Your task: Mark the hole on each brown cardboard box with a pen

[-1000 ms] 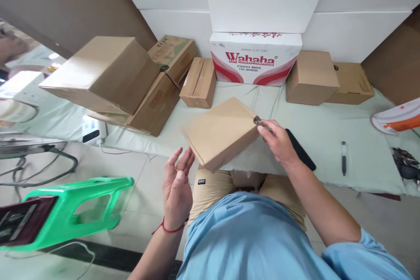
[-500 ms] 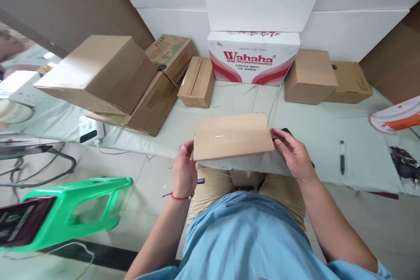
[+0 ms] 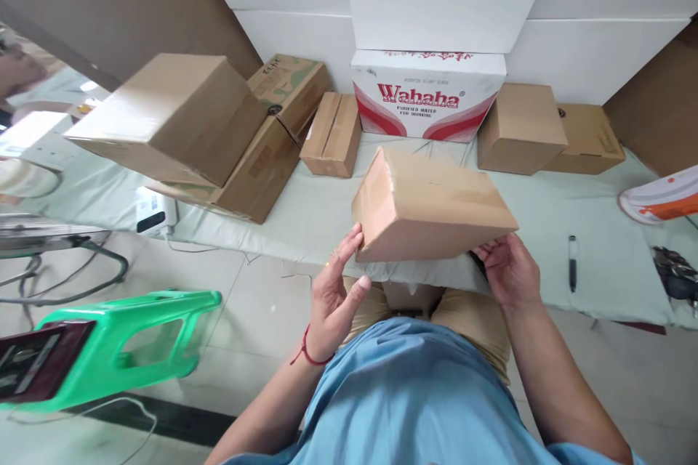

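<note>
Carton's move: since half a second ago, the carton (image 3: 436,207) has turned and shifted right, bringing its left end into view.
Carton's place: tilted over the near edge of the surface (image 3: 545,214), between both hands.
Left grip (image 3: 337,298): fingers touch the carton's near left edge; thumb stands apart, not clasping.
Right grip (image 3: 511,272): grasping the carton's near right corner from below, fingertips partly hidden.
Far side: a white box (image 3: 428,98) with red lettering, a small taped box (image 3: 331,136) to its left.
Right side: a pen (image 3: 572,264) lies near the edge.
</note>
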The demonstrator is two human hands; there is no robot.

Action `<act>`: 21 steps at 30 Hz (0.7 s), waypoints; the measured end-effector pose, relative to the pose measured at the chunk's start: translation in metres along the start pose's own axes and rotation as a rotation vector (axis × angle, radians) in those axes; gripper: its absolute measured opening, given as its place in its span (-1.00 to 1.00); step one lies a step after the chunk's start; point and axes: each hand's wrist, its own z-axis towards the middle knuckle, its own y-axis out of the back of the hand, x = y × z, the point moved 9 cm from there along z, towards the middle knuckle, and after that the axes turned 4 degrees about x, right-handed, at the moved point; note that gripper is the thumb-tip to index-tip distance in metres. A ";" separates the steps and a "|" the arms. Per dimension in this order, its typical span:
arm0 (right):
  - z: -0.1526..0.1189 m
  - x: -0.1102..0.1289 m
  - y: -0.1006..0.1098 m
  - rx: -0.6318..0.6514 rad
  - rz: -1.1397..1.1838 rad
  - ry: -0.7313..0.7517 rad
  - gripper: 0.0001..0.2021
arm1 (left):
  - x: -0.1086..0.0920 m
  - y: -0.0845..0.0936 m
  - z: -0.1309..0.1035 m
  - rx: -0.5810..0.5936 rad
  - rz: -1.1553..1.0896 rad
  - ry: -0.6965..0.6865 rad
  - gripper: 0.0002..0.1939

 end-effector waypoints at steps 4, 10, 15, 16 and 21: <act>-0.025 0.039 -0.011 0.033 -0.161 0.129 -0.67 | 0.038 0.002 -0.001 -0.061 -0.193 0.128 -0.47; -0.068 0.102 -0.079 0.445 -0.691 0.515 -0.41 | 0.077 0.017 -0.004 -0.188 -0.386 0.362 -0.57; -0.098 0.113 -0.126 0.621 -0.723 0.786 -0.16 | 0.088 0.029 0.000 -0.196 -0.465 0.433 -0.61; -0.102 0.111 -0.130 0.627 -0.716 0.808 -0.15 | 0.091 0.030 -0.001 -0.195 -0.476 0.445 -0.60; -0.095 0.094 -0.109 0.438 -0.612 0.695 -0.22 | 0.085 0.033 -0.001 -0.230 -0.359 0.347 -0.59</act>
